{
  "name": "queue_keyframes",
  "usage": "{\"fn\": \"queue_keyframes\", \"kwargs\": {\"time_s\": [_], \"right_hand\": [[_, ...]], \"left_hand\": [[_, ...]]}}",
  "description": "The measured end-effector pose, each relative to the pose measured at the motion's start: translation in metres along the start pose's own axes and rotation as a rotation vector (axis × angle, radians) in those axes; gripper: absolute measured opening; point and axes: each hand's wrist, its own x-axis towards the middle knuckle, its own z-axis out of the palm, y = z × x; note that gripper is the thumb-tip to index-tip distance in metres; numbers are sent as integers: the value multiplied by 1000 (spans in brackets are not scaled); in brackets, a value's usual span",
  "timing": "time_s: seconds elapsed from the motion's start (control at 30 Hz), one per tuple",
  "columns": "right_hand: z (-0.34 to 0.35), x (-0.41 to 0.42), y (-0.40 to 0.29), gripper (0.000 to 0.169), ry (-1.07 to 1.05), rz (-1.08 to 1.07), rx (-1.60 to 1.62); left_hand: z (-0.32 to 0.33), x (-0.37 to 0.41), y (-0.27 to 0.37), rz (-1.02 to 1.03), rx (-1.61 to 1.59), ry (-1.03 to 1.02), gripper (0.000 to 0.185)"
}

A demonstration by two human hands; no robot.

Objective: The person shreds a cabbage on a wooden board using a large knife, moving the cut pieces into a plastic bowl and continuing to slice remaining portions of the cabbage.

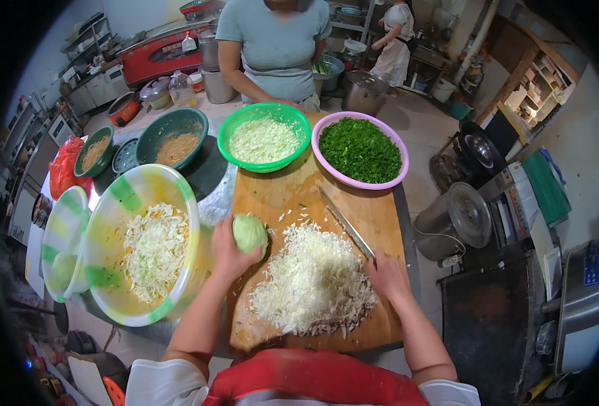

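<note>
My left hand (232, 252) grips a pale green piece of cabbage (249, 233) at the left edge of a wooden cutting board (274, 190). In my right hand (388, 274) is the handle of a knife (347, 226), its blade slanting away to the upper left, over the board. Between my hands lies a large heap of finely chopped cabbage (314, 284). A big green, yellow and white plastic basin (101, 228) left of the board holds more shredded cabbage (157, 248).
Behind the heap stand a green basin (223, 147) of chopped cabbage and a pink basket (405, 170) of chopped greens. Dark green bowls (147, 147) and a striped basin with a cabbage (64, 269) sit left. A person (279, 51) stands across the table; another person (395, 45) is farther back.
</note>
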Motion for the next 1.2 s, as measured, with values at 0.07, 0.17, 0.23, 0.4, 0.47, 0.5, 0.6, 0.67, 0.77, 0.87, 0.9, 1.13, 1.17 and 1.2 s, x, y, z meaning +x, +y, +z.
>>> {"fn": "queue_keyframes", "kwargs": {"time_s": [0.07, 0.17, 0.23, 0.4, 0.47, 0.5, 0.6, 0.67, 0.77, 0.87, 0.9, 1.13, 1.17, 1.2], "right_hand": [[9, 12, 4, 20, -21, -69, -33], [10, 19, -2, 21, -88, -188, -29], [-3, 14, -16, 21, -141, -238, -11], [-11, -12, -26, 19, -109, -142, 70], [4, -16, -19, 18, -176, -112, 61], [8, -18, -16, 19, -168, -125, 53], [16, -14, -10, 21, -151, -152, 54], [18, -16, -8, 20, -177, -144, 27], [16, -19, -13, 20, -189, -151, -5], [18, -17, -8, 20, -174, -160, -24], [18, -13, -6, 21, -156, -161, -15], [-12, -19, -28, 21, -25, -198, 26], [-13, -23, -28, 21, -41, -179, 47], [-13, -30, -26, 21, -52, -159, 64]], "left_hand": [[-23, -31, 1, -38, 29, -64, 86], [-52, -72, 2, -115, 94, -98, 83], [-66, -94, 3, -188, 136, -86, 81], [-84, -135, -1, -274, 132, 82, 79], [-94, -147, 5, -310, 68, 108, 78], [-99, -153, 9, -329, 34, 124, 78], [-118, -181, 13, -335, 13, 109, 77], [-132, -201, 16, -343, 43, 89, 77], [-136, -229, 2, -424, 104, 105, 78], [-122, -230, -23, -429, 189, 116, 77], [-116, -221, -30, -419, 203, 115, 78], [-79, -176, -52, -472, 128, 165, 77], [-75, -173, -53, -482, 190, 169, 75], [-75, -168, -38, -343, 354, 229, 72]]}}
